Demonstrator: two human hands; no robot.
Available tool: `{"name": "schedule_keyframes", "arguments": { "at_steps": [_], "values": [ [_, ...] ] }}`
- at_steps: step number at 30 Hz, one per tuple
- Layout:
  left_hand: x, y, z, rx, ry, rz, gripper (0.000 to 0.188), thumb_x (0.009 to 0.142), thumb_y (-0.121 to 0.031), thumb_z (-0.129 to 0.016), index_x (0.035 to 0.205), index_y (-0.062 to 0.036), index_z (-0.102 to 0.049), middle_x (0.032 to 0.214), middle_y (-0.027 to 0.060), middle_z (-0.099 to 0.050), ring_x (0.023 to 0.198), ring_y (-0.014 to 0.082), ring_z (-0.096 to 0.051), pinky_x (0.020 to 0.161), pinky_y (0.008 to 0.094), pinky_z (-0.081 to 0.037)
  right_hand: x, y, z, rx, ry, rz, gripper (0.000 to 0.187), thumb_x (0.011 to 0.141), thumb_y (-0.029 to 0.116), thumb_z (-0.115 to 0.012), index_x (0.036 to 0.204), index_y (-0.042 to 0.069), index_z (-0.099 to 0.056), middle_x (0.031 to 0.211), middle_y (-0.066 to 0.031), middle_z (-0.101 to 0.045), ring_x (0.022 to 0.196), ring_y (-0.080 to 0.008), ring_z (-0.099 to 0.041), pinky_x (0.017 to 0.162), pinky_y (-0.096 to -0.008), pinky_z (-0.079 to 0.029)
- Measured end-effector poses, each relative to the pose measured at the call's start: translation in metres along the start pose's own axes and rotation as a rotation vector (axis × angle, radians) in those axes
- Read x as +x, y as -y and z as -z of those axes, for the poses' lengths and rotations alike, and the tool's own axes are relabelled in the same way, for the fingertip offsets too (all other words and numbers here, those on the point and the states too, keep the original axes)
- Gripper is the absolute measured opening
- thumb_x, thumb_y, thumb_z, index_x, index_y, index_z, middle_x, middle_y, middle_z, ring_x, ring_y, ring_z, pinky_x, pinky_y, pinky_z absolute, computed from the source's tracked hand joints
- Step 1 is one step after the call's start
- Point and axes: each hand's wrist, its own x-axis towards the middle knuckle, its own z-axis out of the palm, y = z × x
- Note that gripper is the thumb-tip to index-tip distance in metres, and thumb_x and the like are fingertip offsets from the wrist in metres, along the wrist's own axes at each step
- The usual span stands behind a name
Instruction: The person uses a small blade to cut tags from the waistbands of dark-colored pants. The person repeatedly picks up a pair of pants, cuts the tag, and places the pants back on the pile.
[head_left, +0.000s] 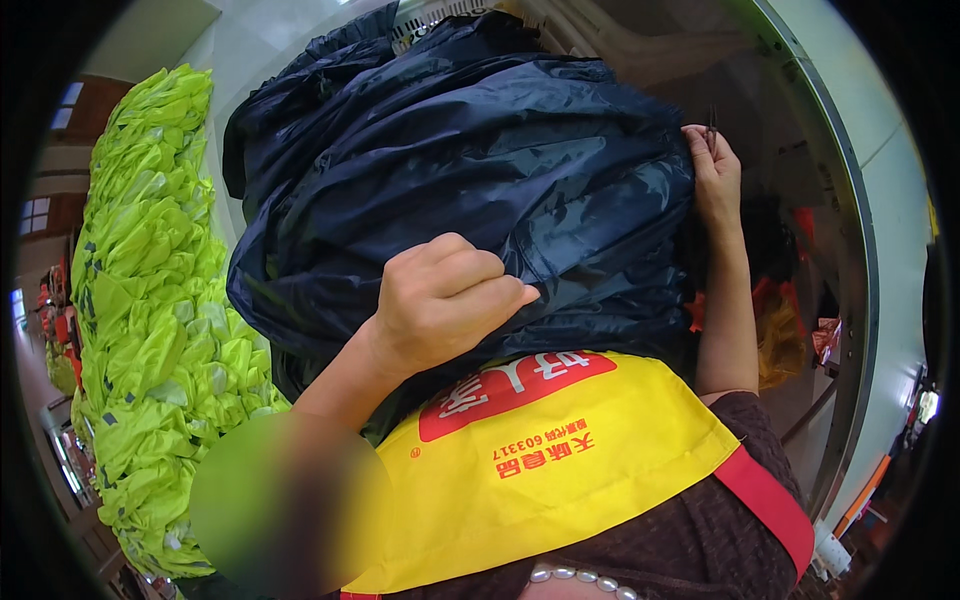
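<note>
A big heap of shiny dark navy fabric (460,170), gathered into many folds, lies in front of me. My left hand (445,300) rests over its near part, fingers curled in a closed fist with the thumb side toward the right. Cloth seems pinched at the thumb, though the fingers mostly hide it. At the heap's right edge is my right hand (717,175), closed around small dark thread snips (712,125) whose tips point away from me. Its fingertips are beside the fabric's edge, and I cannot tell whether they also grip cloth.
A long pile of bright yellow-green garments (165,320) runs along the left. Behind the navy heap stands a white slotted plastic basket (440,12). A pale table edge (850,190) curves along the right, with orange and red material (780,330) lower down. I wear a yellow apron (640,430).
</note>
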Motion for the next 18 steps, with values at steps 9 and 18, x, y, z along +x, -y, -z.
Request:
{"name": "schedule_keyframes", "arguments": {
  "at_steps": [9,18],
  "values": [
    [-0.003,0.000,0.035,-0.057,-0.009,0.222,0.018,0.063,-0.005,-0.079,0.073,-0.0049,-0.064,0.066,0.0048,-0.054,0.056,0.0183,-0.050,0.049,0.0278,-0.040,-0.007,0.025,0.013,-0.482,-0.036,0.153,0.017,0.091,0.017,-0.054,0.096,0.002,-0.061,0.068,-0.0065,-0.059,0.060,-0.0121,-0.053,0.059,-0.0245,-0.043],
    [-0.098,0.155,0.062,0.022,0.385,0.781,0.036,0.090,-0.030,-0.050,0.116,-0.0068,-0.058,0.110,0.0130,-0.062,0.103,0.0286,-0.058,0.090,0.0354,-0.044,0.016,0.057,0.040,-0.964,0.287,0.278,0.008,0.084,0.013,-0.057,0.090,0.008,-0.056,0.070,-0.0205,-0.055,0.068,-0.0389,-0.058,0.055,-0.0422,-0.044]
  ]
}}
